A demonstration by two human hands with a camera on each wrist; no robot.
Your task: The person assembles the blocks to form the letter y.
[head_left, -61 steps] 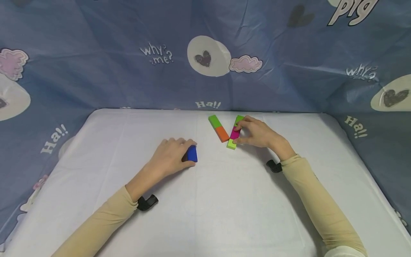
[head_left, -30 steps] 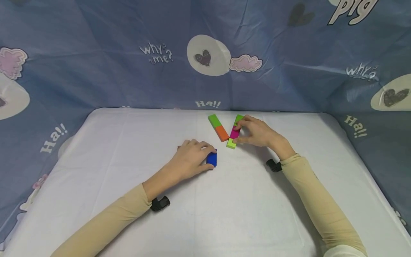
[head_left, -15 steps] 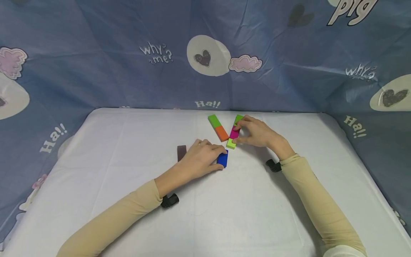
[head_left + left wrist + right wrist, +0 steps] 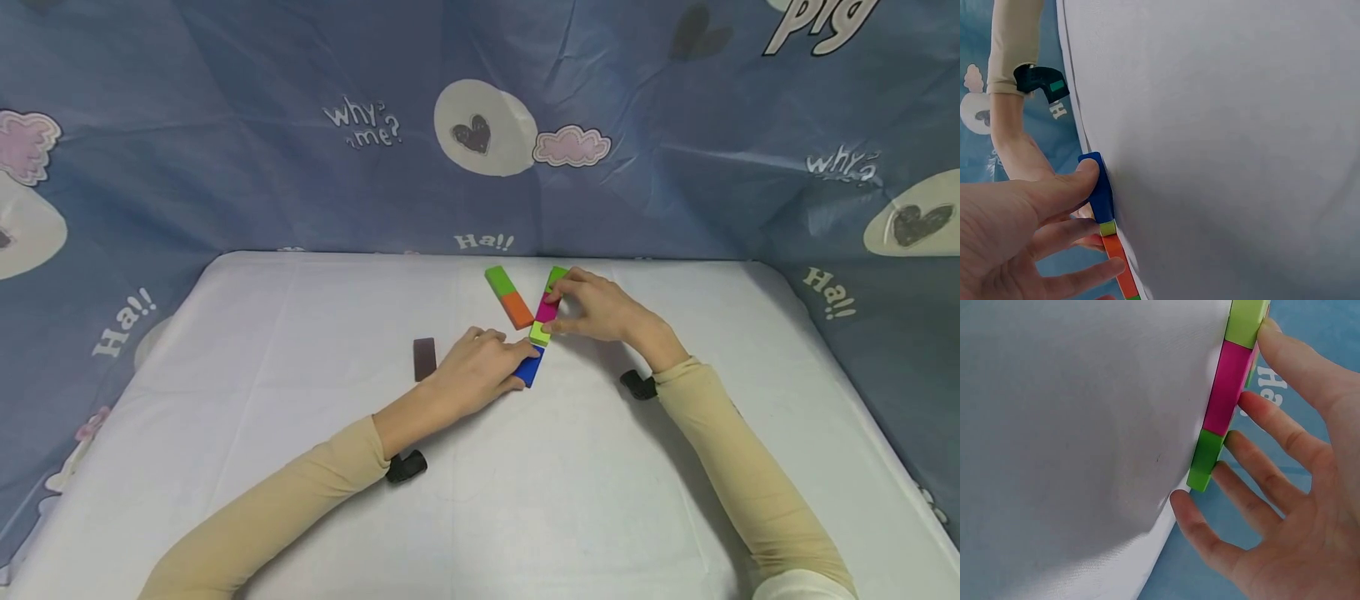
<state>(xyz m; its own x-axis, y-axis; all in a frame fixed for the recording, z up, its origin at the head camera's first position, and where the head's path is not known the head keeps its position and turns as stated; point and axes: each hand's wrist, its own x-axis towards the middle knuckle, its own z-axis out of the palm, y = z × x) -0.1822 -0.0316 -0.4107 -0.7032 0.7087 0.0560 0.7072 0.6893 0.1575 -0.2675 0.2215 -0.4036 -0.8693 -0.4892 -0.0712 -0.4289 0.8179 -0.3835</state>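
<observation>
My left hand (image 4: 480,371) pinches a blue block (image 4: 530,367) between thumb and fingers, at the near end of a slanted row. That row runs away through a short lime block (image 4: 538,334), a magenta block (image 4: 546,309) and a green block (image 4: 557,275). In the left wrist view the thumb lies along the blue block (image 4: 1101,187), its end against the lime piece (image 4: 1107,228). My right hand (image 4: 600,308) rests its fingertips along the row's right side. In the right wrist view its extended thumb touches the lime block (image 4: 1246,324) and its index finger the magenta block (image 4: 1227,387).
Left of the row, an orange block (image 4: 517,310) and a green block (image 4: 499,280) form a second slanted line, meeting the first in a V. A dark brown block (image 4: 424,359) lies behind the left hand on the white table (image 4: 570,483). A printed blue cloth (image 4: 300,200) rises behind.
My left hand has slid the blue block rightward and turned it in line with the lime block. The brown block has come into view behind it. The right hand has stayed in place.
</observation>
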